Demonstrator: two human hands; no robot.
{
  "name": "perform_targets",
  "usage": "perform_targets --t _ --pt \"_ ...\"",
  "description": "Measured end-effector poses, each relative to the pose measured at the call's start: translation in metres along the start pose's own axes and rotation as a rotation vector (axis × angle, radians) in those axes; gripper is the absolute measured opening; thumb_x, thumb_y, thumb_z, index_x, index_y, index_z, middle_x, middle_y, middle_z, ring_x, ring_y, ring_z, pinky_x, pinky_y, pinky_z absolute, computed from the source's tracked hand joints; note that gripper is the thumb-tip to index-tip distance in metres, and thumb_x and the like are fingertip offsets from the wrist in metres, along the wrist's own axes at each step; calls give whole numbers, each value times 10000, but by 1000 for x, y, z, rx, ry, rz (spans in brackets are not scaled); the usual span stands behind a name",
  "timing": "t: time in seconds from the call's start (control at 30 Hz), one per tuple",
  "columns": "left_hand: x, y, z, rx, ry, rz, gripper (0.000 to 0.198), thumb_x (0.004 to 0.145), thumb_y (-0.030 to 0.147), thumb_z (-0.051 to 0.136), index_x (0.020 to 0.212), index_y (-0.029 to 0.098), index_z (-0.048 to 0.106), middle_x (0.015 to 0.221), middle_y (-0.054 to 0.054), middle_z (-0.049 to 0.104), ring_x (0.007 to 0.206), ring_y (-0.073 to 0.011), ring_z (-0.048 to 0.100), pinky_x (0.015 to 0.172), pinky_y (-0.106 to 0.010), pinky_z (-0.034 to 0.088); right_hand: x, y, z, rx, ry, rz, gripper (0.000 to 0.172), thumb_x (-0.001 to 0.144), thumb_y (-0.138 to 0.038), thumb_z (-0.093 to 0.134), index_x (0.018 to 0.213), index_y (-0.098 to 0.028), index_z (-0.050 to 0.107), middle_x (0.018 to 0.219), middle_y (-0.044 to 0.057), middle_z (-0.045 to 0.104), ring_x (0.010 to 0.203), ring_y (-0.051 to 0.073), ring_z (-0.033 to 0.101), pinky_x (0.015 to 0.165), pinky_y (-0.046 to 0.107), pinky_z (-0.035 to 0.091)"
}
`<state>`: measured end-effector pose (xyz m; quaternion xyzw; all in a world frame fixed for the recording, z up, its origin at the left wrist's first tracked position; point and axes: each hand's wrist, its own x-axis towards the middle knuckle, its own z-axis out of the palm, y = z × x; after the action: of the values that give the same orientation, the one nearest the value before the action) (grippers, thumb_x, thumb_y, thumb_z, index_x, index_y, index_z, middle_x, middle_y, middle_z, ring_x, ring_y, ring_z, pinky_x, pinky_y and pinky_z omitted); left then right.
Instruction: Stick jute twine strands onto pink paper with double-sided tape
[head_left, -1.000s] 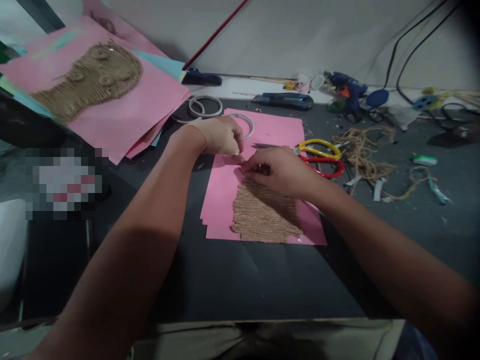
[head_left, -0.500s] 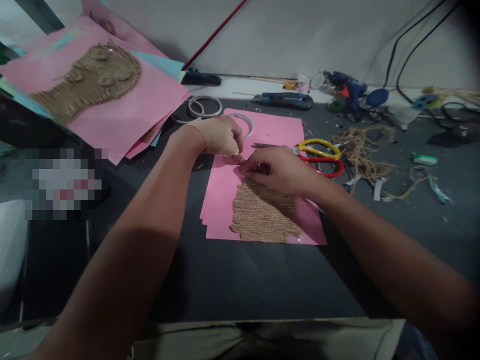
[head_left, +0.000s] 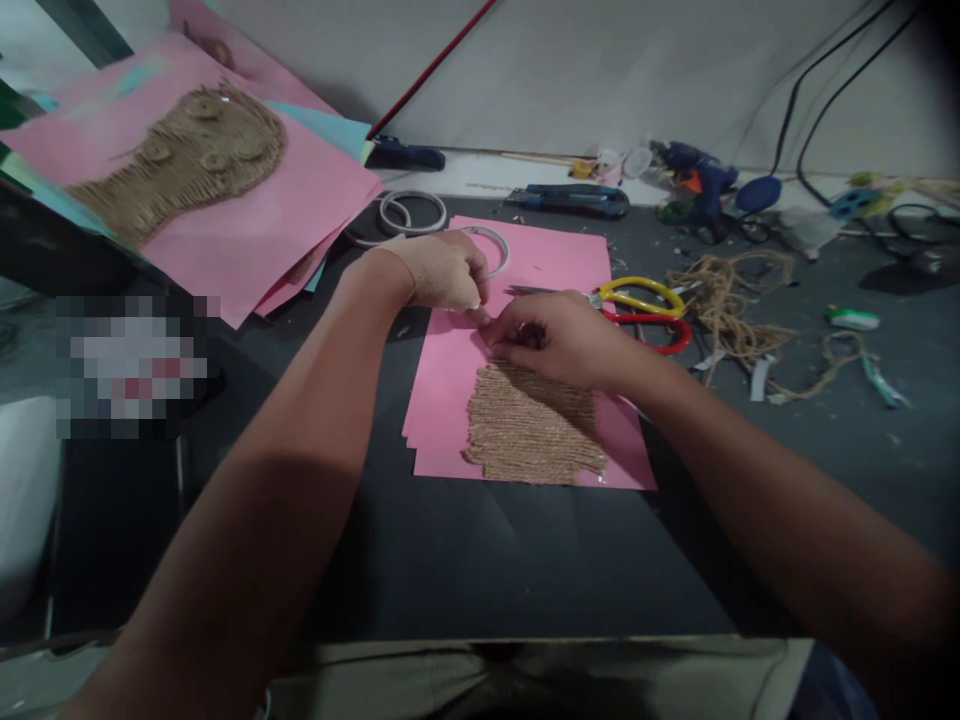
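Note:
Pink paper (head_left: 450,400) lies on the dark table, with rows of brown twine (head_left: 532,425) laid side by side on its lower part. My left hand (head_left: 450,275), wrapped in a beige bandage, rests over the upper left of the paper with its fingers closed. My right hand (head_left: 547,335) is in a pinch just above the top edge of the twine rows, its fingertips close to the left ones. Whatever either hand pinches is too small to make out. Scissors (head_left: 645,300) with one yellow and one red handle lie right behind my right hand.
Tape rings (head_left: 412,212) lie behind my left hand. At the back are a blue cutter (head_left: 574,200) and a blue glue gun (head_left: 701,190). Tangled twine (head_left: 731,310) lies on the right. Pink sheets with a twine shape (head_left: 217,150) are at the back left.
The whole view has shifted very slightly. Both hands keep nearly the same place and pose over the paper.

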<state>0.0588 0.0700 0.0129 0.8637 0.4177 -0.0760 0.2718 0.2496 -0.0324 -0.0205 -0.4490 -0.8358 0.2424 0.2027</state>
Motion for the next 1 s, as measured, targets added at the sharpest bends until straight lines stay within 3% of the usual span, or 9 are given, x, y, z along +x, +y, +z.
perform_targets --t 0.13,0.5,1.0 --pt "0 0 0 5 2 11 431 664 374 729 1054 207 804 897 -62 753 839 -210 648 717 -303 439 -1 1 2 77 27 34 88 834 -250 701 907 -203 714 877 15 736 749 156 660 703 296 493" --pt "0 1 0 7 -3 -5 444 665 373 718 1072 218 803 928 -62 760 891 -224 655 759 -310 444 2 -4 1 -6 -25 16 120 816 -171 647 906 -201 721 862 17 731 718 157 632 671 301 458" --pt "0 1 0 20 11 -6 443 645 356 712 1060 227 800 901 -41 769 901 -217 649 753 -281 440 6 -12 5 -268 -98 -18 94 887 -181 555 808 -207 600 825 70 646 734 208 530 663 360 338"
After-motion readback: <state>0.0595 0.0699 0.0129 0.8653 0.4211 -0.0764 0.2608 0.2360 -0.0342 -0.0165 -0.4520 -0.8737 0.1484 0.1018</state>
